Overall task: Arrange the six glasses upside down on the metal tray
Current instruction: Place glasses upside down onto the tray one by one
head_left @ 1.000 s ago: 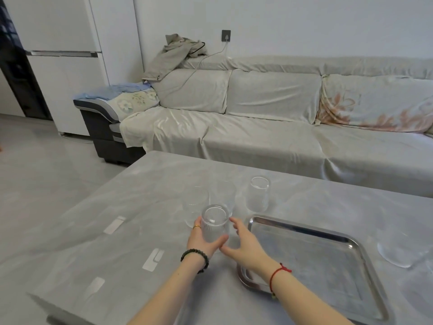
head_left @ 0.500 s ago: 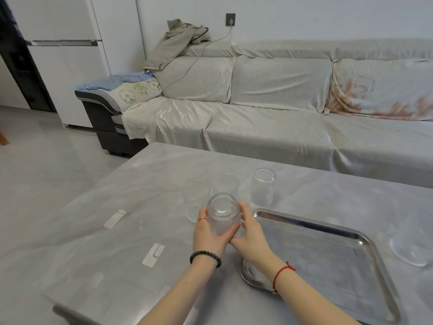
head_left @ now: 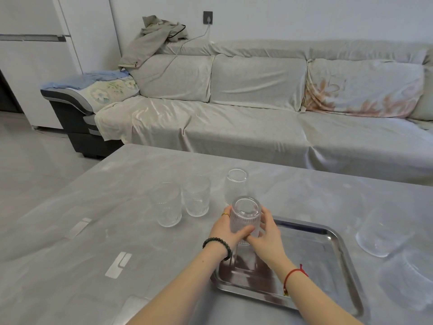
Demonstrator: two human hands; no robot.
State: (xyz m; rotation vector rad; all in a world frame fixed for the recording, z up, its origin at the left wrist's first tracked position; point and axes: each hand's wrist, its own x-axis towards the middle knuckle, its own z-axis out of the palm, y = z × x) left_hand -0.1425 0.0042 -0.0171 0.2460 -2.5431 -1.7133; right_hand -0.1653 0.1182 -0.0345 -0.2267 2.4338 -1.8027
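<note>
A ribbed clear glass [head_left: 245, 213] is upside down, base up, held between my left hand [head_left: 228, 231] and my right hand [head_left: 267, 235] over the near left part of the metal tray [head_left: 328, 261]. Whether its rim touches the tray is hidden by my hands. Two ribbed glasses [head_left: 167, 205] [head_left: 196, 195] stand upright on the grey table to the left. A taller smooth glass [head_left: 236, 184] stands just behind the held one. At the right edge two more clear glasses [head_left: 379, 233] [head_left: 419, 268] are faint and hard to make out.
The grey table [head_left: 117, 207] carries pale tape strips [head_left: 118, 265] at its left. A covered sofa [head_left: 257, 118] runs behind the table, with a jacket [head_left: 154, 41] on its back.
Both hands lifted the ribbed glass from the table, turned it base up, and carried it right over the tray's left part.
</note>
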